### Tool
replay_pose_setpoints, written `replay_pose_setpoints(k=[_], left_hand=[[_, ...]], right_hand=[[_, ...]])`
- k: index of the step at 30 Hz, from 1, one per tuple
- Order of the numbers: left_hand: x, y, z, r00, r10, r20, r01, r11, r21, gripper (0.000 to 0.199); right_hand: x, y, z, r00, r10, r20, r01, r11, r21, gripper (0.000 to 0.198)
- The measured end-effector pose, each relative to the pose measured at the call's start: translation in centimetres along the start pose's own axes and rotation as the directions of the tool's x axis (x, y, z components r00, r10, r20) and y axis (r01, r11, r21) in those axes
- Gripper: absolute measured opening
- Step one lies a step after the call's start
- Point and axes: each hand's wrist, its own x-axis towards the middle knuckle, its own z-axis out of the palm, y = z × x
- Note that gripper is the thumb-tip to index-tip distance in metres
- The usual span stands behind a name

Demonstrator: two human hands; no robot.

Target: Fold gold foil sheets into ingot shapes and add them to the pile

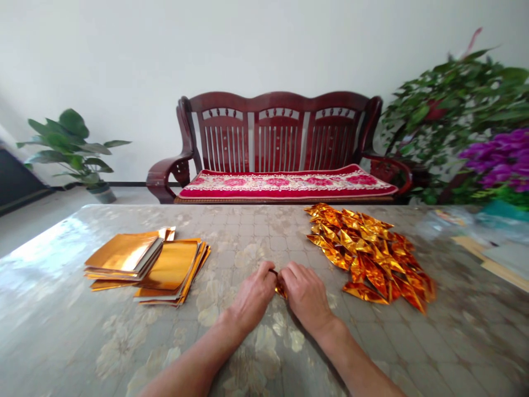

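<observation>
At the middle of the table, my left hand [255, 292] and my right hand [306, 295] are close together, fingers closed on one small piece of gold foil paper [281, 288]. Most of that piece is hidden by my fingers; a shiny strip shows between them. To the left lie stacks of flat gold foil paper sheets [171, 267], overlapping unevenly. On the right is a heap of folded gold foil paper shapes [367, 251] with pointed ends.
A patterned cover lies over the table [231, 231]. Plastic bags [448, 218] and flat card pieces [504, 267] are at the right edge. Beyond stands a dark red wooden bench [279, 138], with a potted plant [76, 146] to the left and purple flowers [502, 160] to the right.
</observation>
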Motion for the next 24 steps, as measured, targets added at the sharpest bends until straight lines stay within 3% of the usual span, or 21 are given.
replay_pose_setpoints(k=[6, 16, 24], left_hand=[[-0.07, -0.21, -0.28, 0.999, 0.031, -0.012, -0.031, 0.999, -0.026, 0.019], [0.00, -0.18, -0.01, 1.000, 0.019, -0.009, -0.019, 1.000, -0.023, 0.020], [-0.16, -0.37, 0.28, 1.000, 0.000, 0.001, 0.000, 0.998, -0.067, 0.020]], right_hand=[[-0.28, 0.27, 0.05, 1.000, -0.017, 0.019, 0.015, 0.996, 0.089, 0.012], [0.13, 0.23, -0.45, 0.995, -0.103, -0.014, 0.103, 0.995, 0.005, 0.020], [0.31, 0.14, -0.35, 0.993, -0.122, -0.003, 0.122, 0.993, -0.001, 0.015]])
